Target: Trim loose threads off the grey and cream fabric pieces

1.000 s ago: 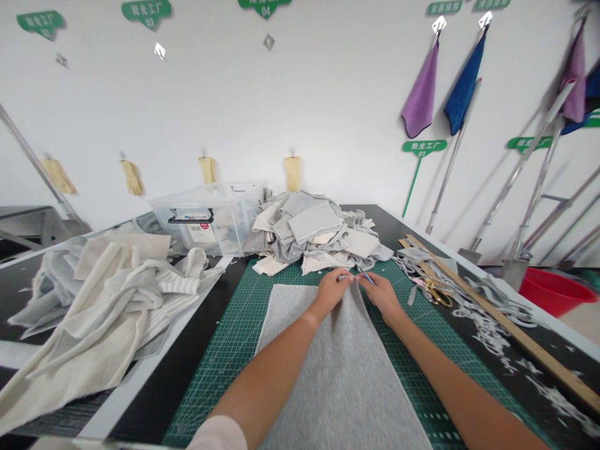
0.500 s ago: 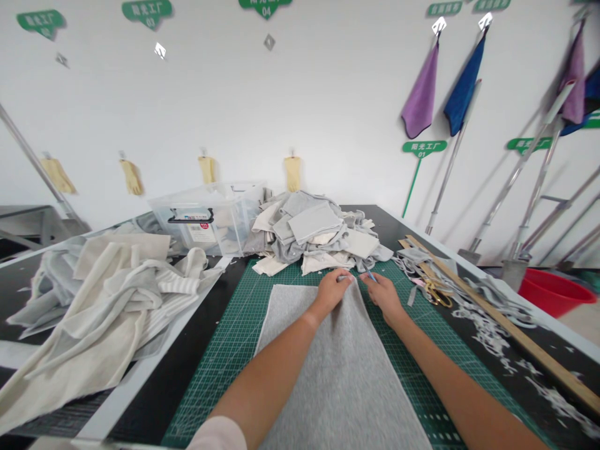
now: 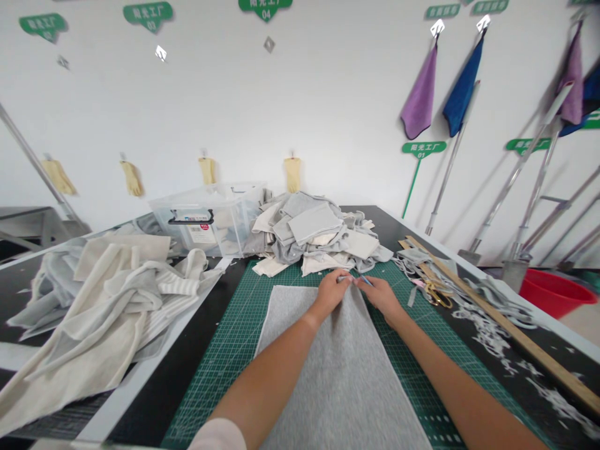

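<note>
A grey cloth lies over a green cutting mat. My left hand is closed on the cloth's far right corner and lifts it a little. My right hand is right beside it, fingers closed around a small blue tool, its fingertips meeting the corner of the cloth. What kind of tool it is, the fingers hide.
Behind the hands is a heap of grey and cream cloth pieces, beside a clear plastic box. More cloths lie left. Gold-handled scissors, scraps and a wooden strip lie right.
My right hand has moved slightly left with the blue tool, closing the gap to the cloth's corner. My left hand has stayed in nearly the same place.
</note>
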Demonstrator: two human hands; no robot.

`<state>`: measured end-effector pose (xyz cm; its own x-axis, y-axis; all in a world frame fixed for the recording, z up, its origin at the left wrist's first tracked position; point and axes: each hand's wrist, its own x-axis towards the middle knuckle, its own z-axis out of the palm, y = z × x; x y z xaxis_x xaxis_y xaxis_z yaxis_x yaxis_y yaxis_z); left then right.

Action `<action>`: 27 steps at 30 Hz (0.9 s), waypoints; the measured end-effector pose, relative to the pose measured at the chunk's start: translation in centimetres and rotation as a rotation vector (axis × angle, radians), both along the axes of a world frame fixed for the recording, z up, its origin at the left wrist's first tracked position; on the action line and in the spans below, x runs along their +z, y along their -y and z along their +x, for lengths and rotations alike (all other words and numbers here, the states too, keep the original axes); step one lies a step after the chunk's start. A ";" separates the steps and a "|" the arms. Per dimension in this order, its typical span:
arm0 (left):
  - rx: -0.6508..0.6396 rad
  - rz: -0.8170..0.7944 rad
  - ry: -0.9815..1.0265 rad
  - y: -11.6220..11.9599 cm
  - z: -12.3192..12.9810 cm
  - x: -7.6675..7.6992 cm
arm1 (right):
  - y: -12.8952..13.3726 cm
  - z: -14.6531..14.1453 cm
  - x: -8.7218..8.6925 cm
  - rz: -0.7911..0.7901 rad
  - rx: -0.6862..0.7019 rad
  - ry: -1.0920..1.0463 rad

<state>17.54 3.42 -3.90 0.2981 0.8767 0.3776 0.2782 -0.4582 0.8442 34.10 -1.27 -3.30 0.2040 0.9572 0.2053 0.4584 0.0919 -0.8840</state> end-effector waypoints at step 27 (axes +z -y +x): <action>-0.066 0.127 -0.737 18.4 -3.6 6.2 | -0.4 3.6 0.3 -0.166 -0.157 0.481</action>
<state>13.99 -14.95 2.27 0.5636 0.8111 0.1564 0.7196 -0.5751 0.3891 37.66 -0.85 -3.04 0.2674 0.9504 0.1590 0.8125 -0.1337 -0.5674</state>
